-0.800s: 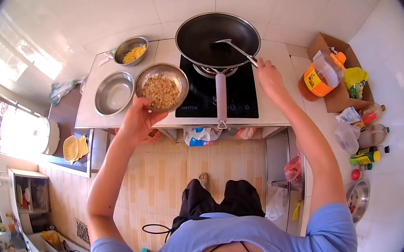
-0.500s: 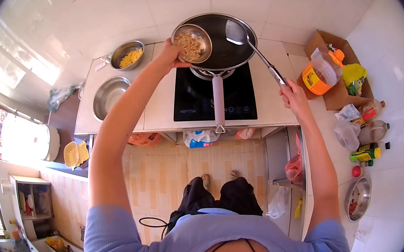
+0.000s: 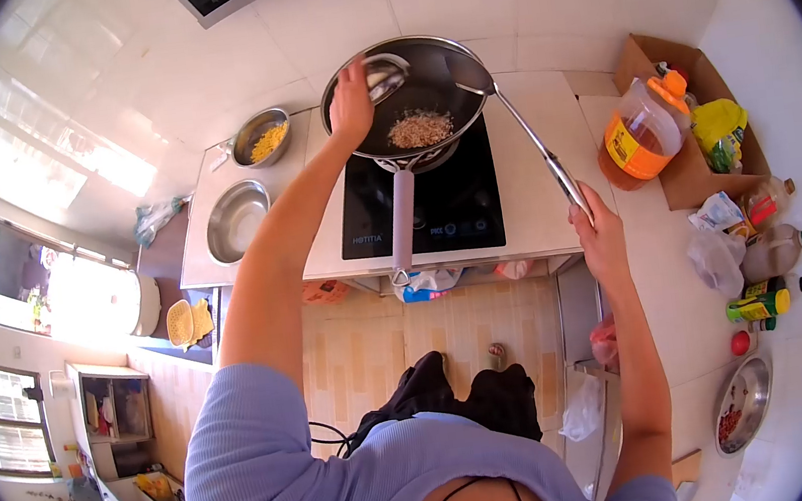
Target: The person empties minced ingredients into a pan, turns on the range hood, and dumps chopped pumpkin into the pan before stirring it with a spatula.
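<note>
My left hand (image 3: pixel 351 106) grips a small metal bowl (image 3: pixel 387 74), tipped on its side over the left part of a dark wok (image 3: pixel 432 81). Below it, a pile of pale brownish minced food (image 3: pixel 420 128) lies in the wok near its front side. My right hand (image 3: pixel 601 231) is closed round the handle of a metal spatula (image 3: pixel 536 139), whose blade rests at the wok's right rim. The wok sits on a black cooktop (image 3: pixel 460 198), its pale handle pointing towards me.
Left of the cooktop stand a bowl of yellow pieces (image 3: pixel 269 143) and a metal basin (image 3: pixel 235 221). To the right are a large orange-labelled jug (image 3: pixel 642 136), a cardboard box (image 3: pixel 687 177), several bottles (image 3: pixel 772 255) and a metal bowl with reddish bits (image 3: pixel 755 397).
The small bowl has been tipped over, and its minced food now lies in the wok. My right hand and the spatula handle appear slightly lower in view. The whole view has shifted.
</note>
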A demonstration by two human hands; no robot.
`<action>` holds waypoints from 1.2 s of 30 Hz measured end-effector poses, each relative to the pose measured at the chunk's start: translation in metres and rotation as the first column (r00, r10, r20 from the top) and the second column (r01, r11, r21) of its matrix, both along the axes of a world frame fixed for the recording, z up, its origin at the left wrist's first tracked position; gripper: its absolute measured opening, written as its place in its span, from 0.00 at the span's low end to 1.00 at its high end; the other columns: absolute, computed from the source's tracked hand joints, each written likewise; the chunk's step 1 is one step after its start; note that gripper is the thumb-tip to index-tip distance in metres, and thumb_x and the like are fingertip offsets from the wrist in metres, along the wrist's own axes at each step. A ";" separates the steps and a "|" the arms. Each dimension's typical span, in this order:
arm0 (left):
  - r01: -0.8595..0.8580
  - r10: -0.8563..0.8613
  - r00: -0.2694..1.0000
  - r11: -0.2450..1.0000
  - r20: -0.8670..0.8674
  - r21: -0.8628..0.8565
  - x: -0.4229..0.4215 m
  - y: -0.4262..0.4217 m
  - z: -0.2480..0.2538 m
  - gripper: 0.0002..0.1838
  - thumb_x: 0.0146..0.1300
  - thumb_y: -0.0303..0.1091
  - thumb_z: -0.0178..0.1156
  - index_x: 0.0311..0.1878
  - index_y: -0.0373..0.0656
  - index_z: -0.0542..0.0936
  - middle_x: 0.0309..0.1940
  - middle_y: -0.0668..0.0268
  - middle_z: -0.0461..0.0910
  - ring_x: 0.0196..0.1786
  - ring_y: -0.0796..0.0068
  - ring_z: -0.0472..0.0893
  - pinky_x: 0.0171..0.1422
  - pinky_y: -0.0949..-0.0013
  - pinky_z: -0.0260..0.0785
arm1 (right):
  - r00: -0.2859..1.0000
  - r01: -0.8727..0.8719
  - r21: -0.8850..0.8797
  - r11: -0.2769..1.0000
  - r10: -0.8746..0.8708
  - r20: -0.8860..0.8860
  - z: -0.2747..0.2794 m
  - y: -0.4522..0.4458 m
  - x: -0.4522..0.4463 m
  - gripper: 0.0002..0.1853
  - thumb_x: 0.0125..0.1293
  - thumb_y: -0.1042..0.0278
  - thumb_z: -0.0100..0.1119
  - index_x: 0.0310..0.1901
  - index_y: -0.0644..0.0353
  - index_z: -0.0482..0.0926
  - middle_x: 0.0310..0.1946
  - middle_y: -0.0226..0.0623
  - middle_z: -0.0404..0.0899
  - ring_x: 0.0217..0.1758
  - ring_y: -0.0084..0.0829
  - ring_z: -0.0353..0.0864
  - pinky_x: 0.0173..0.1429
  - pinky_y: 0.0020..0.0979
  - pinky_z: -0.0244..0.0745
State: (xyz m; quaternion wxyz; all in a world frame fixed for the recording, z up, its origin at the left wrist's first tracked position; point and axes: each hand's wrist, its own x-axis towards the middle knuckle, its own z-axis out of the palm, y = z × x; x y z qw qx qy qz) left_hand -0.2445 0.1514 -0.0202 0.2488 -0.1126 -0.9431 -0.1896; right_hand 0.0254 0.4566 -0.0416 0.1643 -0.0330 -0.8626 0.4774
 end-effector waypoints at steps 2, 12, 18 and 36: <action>-0.248 0.114 0.934 0.890 0.338 0.383 -0.021 -0.012 0.003 0.33 0.51 0.19 0.51 0.61 0.52 0.55 0.51 0.53 0.64 0.52 0.50 0.71 0.42 0.56 0.77 | 0.990 -0.006 0.108 0.994 0.021 -0.141 0.001 0.000 -0.007 0.18 0.61 0.72 0.52 0.55 0.59 0.69 0.29 0.44 0.74 0.26 0.35 0.73 0.36 0.31 0.69; -0.317 -0.496 0.731 0.360 0.468 0.877 -0.010 -0.049 0.016 0.44 0.48 0.13 0.49 0.66 0.57 0.45 0.50 0.58 0.61 0.46 0.65 0.72 0.41 0.46 0.77 | 0.980 0.055 0.669 0.741 0.088 -0.177 0.022 -0.011 -0.055 0.23 0.58 0.76 0.50 0.57 0.58 0.66 0.31 0.44 0.70 0.33 0.39 0.77 0.33 0.35 0.73; 0.043 -0.541 0.789 0.520 0.291 0.853 0.012 -0.054 0.032 0.45 0.50 0.12 0.45 0.67 0.62 0.44 0.61 0.59 0.56 0.55 0.62 0.71 0.47 0.56 0.77 | 0.961 0.093 0.843 0.530 0.173 -0.215 -0.004 -0.036 -0.112 0.25 0.53 0.78 0.51 0.56 0.60 0.67 0.31 0.44 0.69 0.33 0.38 0.77 0.33 0.31 0.77; 0.035 -0.883 0.147 0.455 0.446 0.890 0.202 0.127 0.062 0.40 0.61 0.29 0.51 0.70 0.51 0.38 0.64 0.58 0.53 0.62 0.64 0.64 0.57 0.59 0.70 | 0.993 0.022 -0.707 0.707 0.068 0.099 0.013 0.021 0.005 0.20 0.66 0.58 0.41 0.54 0.60 0.67 0.33 0.35 0.78 0.24 0.25 0.78 0.23 0.21 0.75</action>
